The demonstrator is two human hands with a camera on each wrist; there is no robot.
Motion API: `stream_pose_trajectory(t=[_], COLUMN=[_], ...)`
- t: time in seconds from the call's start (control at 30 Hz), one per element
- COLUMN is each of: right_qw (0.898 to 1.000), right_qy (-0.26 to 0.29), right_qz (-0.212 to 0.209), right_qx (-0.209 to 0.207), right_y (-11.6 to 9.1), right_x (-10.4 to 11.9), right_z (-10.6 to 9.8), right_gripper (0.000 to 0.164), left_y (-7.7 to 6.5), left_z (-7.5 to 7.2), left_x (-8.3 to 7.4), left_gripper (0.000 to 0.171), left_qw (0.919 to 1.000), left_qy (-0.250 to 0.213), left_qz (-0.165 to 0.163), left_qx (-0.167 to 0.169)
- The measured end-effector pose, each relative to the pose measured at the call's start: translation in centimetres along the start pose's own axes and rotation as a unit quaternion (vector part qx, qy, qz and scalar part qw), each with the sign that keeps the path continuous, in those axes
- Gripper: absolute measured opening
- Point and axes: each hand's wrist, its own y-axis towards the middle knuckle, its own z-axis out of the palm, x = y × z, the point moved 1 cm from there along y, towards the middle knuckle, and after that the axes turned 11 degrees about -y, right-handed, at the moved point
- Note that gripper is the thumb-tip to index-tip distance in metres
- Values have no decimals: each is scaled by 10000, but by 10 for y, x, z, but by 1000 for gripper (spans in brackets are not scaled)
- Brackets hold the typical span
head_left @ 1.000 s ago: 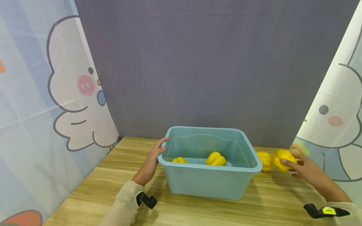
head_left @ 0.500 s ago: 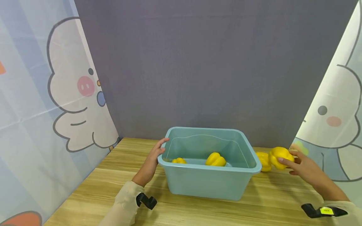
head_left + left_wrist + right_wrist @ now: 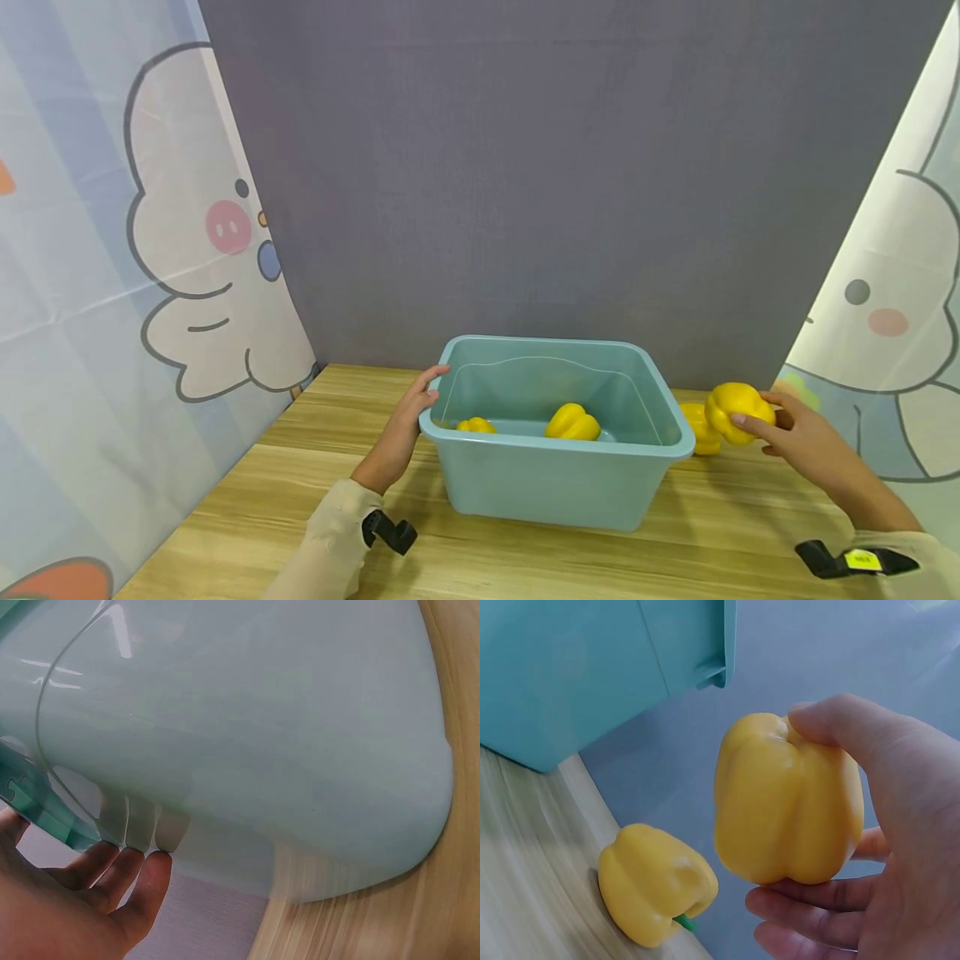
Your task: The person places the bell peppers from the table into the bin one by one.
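My right hand point(image 3: 813, 446) holds a yellow bell pepper point(image 3: 738, 412) just right of the blue-green plastic bin point(image 3: 555, 483); the right wrist view shows the thumb on top of this pepper point(image 3: 787, 802) and the fingers beneath. Behind it on the table lies another yellow bell pepper point(image 3: 697, 425), partly covered in the head view, its green stem point(image 3: 684, 922) visible in the right wrist view. Two more yellow peppers sit inside the bin, one near the middle point(image 3: 572, 422) and one at the left point(image 3: 476, 425). My left hand point(image 3: 401, 433) grips the bin's left rim, fingertips point(image 3: 157, 862) against the outer wall.
The bin stands on a wood-grain table point(image 3: 247, 517). A grey cloth backdrop point(image 3: 525, 183) hangs behind the table, with cartoon-printed curtains at the left point(image 3: 82, 292) and right point(image 3: 885, 358).
My right hand has moved slightly up and to the left with the bell pepper, which now overlaps more of the one behind it. The left hand and the bin have stayed put.
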Motion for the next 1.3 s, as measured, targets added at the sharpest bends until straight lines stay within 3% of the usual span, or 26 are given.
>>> stream_pose_trajectory(t=[1.3], right_qw=[9993], right_qy=[-1], right_qz=[-274], right_qx=[-245], right_y=[-4], right_x=[23], right_z=[-3], right_gripper=[75], left_y=[0], left_z=[0], left_x=[-2], left_gripper=[56], left_qw=[10000], left_qy=[3], left_qz=[9], left_qx=[-54])
